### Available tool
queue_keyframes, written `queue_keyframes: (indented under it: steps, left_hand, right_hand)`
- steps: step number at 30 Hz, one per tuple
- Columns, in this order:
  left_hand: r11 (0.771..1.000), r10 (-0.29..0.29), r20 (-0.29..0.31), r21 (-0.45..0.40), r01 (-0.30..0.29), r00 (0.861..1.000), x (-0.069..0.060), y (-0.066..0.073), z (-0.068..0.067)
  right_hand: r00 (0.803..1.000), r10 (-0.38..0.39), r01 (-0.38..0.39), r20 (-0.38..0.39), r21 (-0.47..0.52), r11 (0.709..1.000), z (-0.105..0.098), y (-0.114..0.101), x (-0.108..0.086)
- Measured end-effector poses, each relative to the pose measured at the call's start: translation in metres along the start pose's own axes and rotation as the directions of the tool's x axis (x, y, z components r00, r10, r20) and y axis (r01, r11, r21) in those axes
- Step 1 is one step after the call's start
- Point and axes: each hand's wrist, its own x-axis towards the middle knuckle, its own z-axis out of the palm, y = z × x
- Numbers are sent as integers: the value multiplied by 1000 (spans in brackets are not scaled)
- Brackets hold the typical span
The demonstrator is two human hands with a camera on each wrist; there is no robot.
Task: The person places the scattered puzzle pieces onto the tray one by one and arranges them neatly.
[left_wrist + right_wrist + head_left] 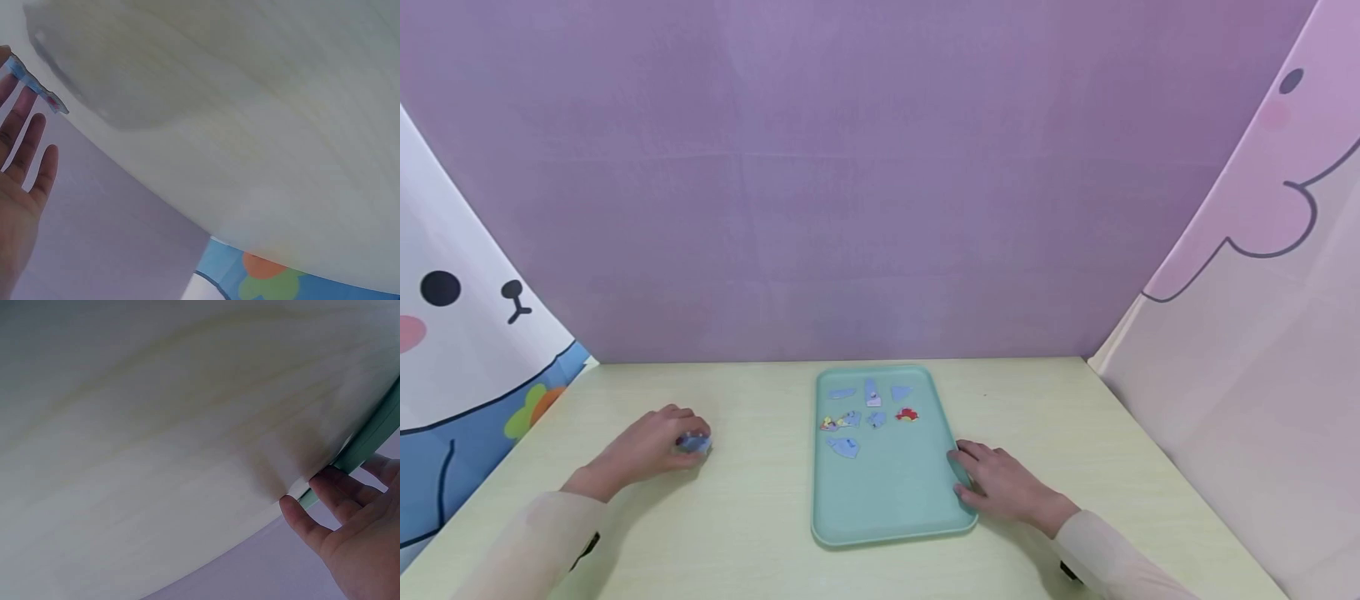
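Observation:
On the left side of the table, my left hand (651,448) pinches a flat light-blue cutout piece (696,444) between thumb and fingers, just over the surface. The left wrist view shows the same piece (42,90) edge-on at the fingertips, with the other fingers spread. My right hand (1003,485) rests against the right rim of a green tray (891,504). Its fingers look fairly straight at the rim (377,432) in the right wrist view. Toward the tray's far end lie several small pieces, mostly blue, including a red car-shaped one (907,414).
The pale wooden table (760,500) runs back to a purple cloth wall (850,208). Cartoon-printed cloths hang at the left (467,367) and right (1247,333) sides. A blue piece (844,447) lies nearest the tray's middle.

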Motion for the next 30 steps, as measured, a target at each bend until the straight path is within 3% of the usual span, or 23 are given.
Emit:
queue_keyframes:
  steps: [10,19,30]
  left_hand:
    - [996,85,-49,33,-83,995,12,24,6]
    - [981,186,-120,71,-178,975,24,49,15]
    - [983,180,-87,45,-177,980,37,78,21]
  right_hand:
    - [1000,-1,1,3,15,1000,-1,0,0]
    - [1000,1,-1,4,8,1000,-1,0,0]
    - [1000,8,-8,7,4,1000,0,0,0]
